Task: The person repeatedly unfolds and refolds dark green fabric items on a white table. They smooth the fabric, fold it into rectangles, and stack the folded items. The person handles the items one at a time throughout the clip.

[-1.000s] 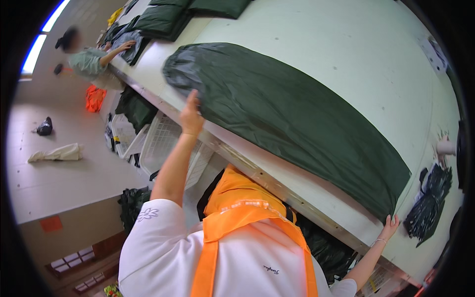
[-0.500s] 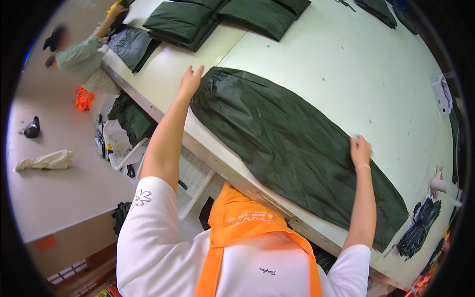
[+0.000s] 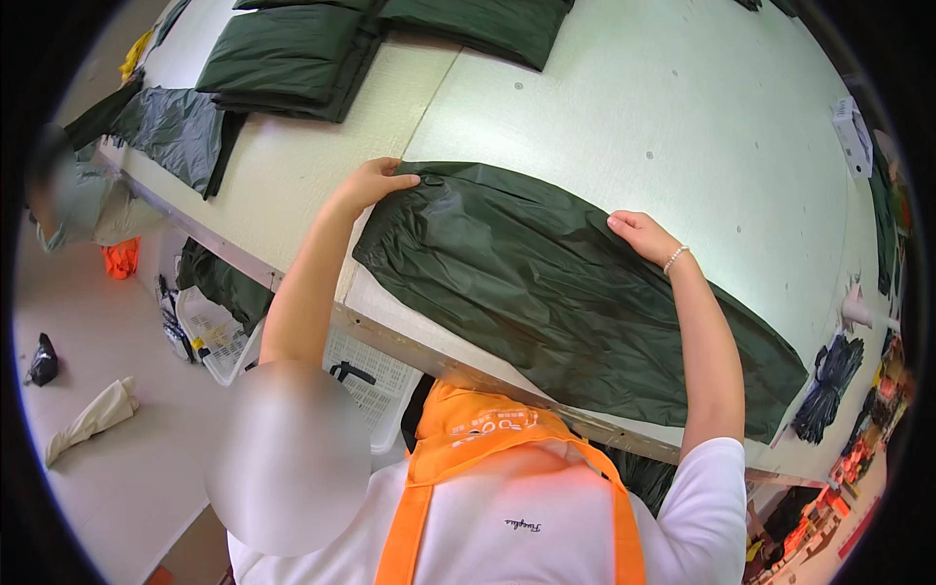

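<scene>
the dark green garment [image 3: 551, 297] lies along the bench [image 3: 585, 117]'s near edge; left hand [image 3: 375, 183] seems pinched on its gathered corner, right hand [image 3: 643, 237] on the side away from that edge, each grip narrow; straightening, i'd judge; next calls for even tension

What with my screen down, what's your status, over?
Left hand at gathered end, right hand at far edge. Dark green garment wrinkled on table. Folded green stacks beyond, apart.

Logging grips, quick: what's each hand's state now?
Left hand: at the green fabric, upper-left corner; grip cannot be told.
Right hand: curled at its far edge; grip cannot be told.
</scene>
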The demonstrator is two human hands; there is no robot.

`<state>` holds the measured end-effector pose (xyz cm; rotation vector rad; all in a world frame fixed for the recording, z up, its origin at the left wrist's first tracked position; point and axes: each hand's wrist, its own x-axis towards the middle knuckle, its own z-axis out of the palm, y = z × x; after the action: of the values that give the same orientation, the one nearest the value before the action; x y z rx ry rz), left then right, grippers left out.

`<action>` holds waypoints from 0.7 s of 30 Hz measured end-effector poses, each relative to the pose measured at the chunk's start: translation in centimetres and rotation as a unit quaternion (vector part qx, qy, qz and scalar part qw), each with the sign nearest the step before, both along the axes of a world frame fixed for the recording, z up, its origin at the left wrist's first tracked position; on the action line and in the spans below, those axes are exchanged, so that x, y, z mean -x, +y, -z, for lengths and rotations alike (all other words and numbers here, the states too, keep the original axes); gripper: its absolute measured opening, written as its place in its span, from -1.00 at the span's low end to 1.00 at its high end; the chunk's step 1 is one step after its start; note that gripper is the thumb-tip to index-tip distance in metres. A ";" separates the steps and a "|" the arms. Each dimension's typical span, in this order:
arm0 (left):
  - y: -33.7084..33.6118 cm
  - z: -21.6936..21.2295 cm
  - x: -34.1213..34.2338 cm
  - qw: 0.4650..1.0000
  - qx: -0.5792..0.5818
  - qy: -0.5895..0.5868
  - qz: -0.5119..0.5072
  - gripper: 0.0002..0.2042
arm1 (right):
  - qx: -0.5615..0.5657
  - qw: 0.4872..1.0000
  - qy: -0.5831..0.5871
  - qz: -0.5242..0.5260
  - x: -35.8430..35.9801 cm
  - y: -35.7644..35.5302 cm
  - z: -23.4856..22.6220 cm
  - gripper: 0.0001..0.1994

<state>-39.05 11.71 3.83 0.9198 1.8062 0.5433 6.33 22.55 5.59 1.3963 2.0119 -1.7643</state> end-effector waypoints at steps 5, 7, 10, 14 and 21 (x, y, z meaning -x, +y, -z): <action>1.6 -3.8 -1.4 0.990 -0.036 -0.125 0.060 -0.63 | 0.020 0.996 0.077 0.045 0.3 -0.6 -0.9 -0.72; 0.8 -7.7 -1.6 0.952 -0.084 -0.288 0.068 -0.58 | 0.090 0.994 0.060 0.036 -0.7 -0.4 -1.0 -0.72; 0.4 -8.2 -0.5 0.833 -0.129 -0.505 0.186 -0.26 | 0.086 0.996 -0.004 0.021 -0.1 -0.6 -2.6 -0.69; -3.3 -1.8 2.7 0.867 0.049 -0.493 0.055 -0.19 | -0.101 0.987 -0.053 0.111 0.2 0.5 -1.5 -0.65; 0.7 -1.1 -0.7 0.953 0.145 -0.263 -0.033 -0.31 | -0.551 0.825 -0.099 0.075 4.2 -8.0 1.1 -0.42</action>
<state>-38.40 12.38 4.89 0.4559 1.3834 0.4903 2.13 14.58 4.45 1.8624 2.9584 -0.2612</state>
